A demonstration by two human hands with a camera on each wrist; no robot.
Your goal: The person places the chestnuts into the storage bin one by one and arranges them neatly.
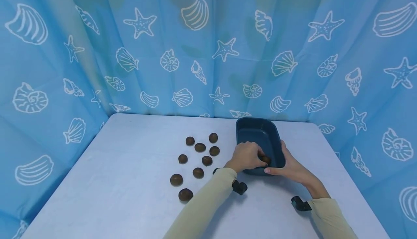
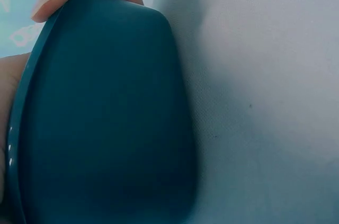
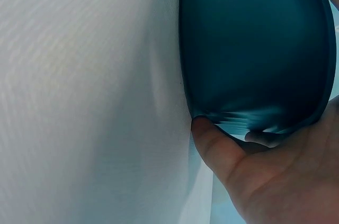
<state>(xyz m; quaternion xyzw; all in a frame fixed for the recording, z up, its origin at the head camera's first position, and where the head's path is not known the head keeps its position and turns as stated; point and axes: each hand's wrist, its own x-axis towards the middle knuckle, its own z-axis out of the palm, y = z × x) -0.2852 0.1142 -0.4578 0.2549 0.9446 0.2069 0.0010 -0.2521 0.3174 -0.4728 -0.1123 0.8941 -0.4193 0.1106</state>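
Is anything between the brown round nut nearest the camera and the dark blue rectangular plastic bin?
Yes: in the head view, the left arm's pale sleeve crosses between nut and bin; the bin's wall stands beyond.

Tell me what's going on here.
A person in pale, long sleeves is working at a dark blue, rounded-rectangular, plastic-looking tray on a white table. The right hand holds the tray's near right corner; the left hand reaches inside to a brown, roundish, nut-like piece, though the grip is hard to make out. Nine similar pieces lie loose left of the tray.
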